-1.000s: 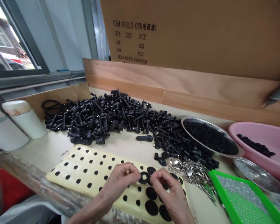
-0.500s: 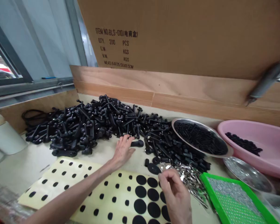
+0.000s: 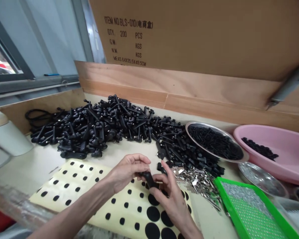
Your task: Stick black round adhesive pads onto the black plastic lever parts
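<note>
Two hands are in use at the near edge of the work area. Your right hand (image 3: 169,196) grips a black plastic handle (image 3: 148,179) between thumb and fingers, directly above a cream sheet of black round stickers (image 3: 72,181). Your left hand (image 3: 127,171) is held open, its fingertips just beside that handle. Beyond the sheet, on the surface (image 3: 40,166), lies a large heap of black handles (image 3: 94,129). To its right are small metal clips (image 3: 196,182), beside a green tray (image 3: 223,196). Farther on sit a steel bowl (image 3: 201,127) of black screws (image 3: 214,141), a steel dish (image 3: 261,179), and a pink basin (image 3: 289,149) holding dark parts (image 3: 259,149). A wooden board (image 3: 119,83) and a cardboard box (image 3: 189,36) stand behind.
</note>
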A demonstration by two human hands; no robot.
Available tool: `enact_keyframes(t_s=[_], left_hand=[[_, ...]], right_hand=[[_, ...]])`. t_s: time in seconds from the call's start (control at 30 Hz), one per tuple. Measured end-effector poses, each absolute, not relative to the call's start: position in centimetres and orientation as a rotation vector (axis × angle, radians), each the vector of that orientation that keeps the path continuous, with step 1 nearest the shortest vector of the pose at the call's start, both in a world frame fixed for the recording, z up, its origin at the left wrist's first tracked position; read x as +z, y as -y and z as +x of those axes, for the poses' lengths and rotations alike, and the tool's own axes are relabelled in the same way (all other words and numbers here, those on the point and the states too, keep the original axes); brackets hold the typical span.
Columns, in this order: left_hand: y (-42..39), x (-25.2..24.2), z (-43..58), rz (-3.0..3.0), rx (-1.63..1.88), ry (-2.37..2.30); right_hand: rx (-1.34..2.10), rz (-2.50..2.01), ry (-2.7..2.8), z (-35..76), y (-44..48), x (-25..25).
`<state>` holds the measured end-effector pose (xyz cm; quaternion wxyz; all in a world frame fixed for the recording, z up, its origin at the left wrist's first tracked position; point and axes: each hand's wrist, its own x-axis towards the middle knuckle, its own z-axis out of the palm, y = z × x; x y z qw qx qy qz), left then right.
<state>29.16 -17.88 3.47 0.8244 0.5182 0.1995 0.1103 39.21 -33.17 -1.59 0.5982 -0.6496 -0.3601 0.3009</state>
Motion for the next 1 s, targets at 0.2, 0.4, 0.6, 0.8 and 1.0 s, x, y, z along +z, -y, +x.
enact_keyframes(t_s=[0.2, 0.4, 0.6, 0.8, 1.0], left_hand=[[21.1, 1.8, 28.1, 1.138, 0.362, -0.43], [21.5, -0.3, 27.6, 1.044, 0.334, -0.562], [20.3, -0.6, 27.3, 1.038, 0.309, -0.591], [20.4, -0.4, 27.4, 1.138, 0.371, -0.617], [20.5, -0.5, 27.5, 1.11, 0.362, -0.624]], right_hand=[[0.614, -1.414, 0.61, 37.8, 32.4, -1.3], [0.528, -1.495, 0.551, 38.8, 32.8, -2.1], [0.667, -1.456, 0.391, 39.7, 33.9, -1.3], [0.83, -1.488, 0.416, 38.2, 33.4, -0.6], [0.881, -1.539, 0.415, 37.9, 33.1, -1.4]])
